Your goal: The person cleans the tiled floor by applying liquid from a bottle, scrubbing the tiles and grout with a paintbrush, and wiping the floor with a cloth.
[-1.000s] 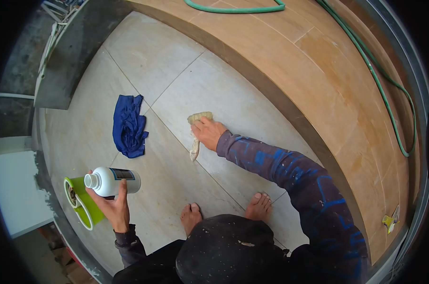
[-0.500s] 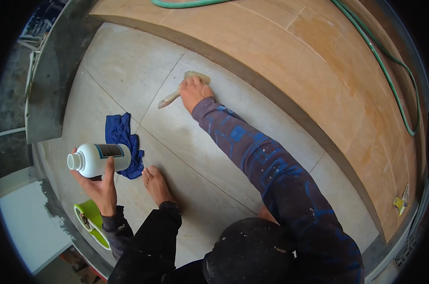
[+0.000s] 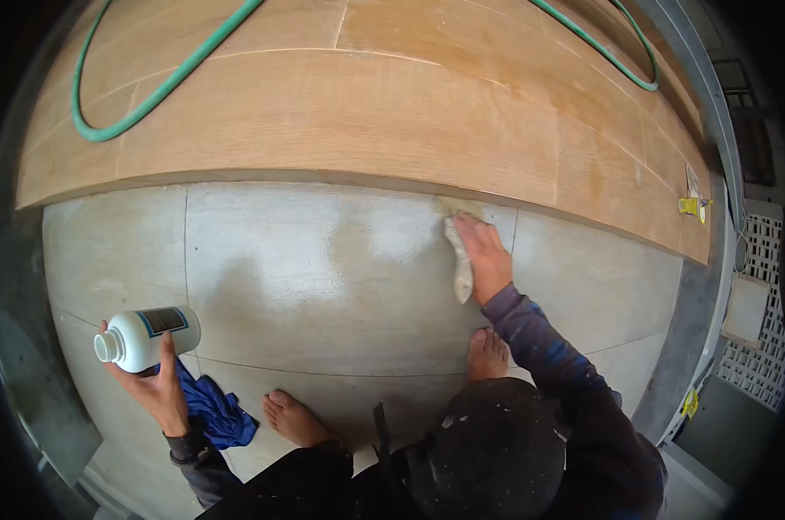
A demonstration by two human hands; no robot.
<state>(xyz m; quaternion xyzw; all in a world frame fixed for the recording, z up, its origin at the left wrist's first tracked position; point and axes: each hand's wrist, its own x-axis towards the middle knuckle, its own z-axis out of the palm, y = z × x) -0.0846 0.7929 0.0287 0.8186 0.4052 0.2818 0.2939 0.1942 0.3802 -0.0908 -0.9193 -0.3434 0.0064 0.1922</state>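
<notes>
My left hand (image 3: 160, 390) is wrapped round a white plastic bottle (image 3: 149, 340) with a dark label; the bottle lies tilted on its side in the air, its open mouth to the left. My right hand (image 3: 488, 256) grips a pale brush (image 3: 462, 264) against the grey tiled floor (image 3: 306, 338), beside the foot of the wood-look step. The bristles are partly hidden by the fingers. A wet sheen shows on the tiles left of the brush. Below the bottle, a crumpled blue cloth (image 3: 212, 407) lies on the floor.
A wood-look tiled step (image 3: 323, 113) runs across the top, with a green hose (image 3: 171, 82) on it. Near its right end lies a small yellow item (image 3: 694, 206). My bare feet stand on the tiles. White perforated panels (image 3: 761, 295) are at the far right.
The view has turned and shifted right. My right hand has moved the brush right along the floor to the step's edge. The bottle stays in my left hand. The green bucket has left the view.
</notes>
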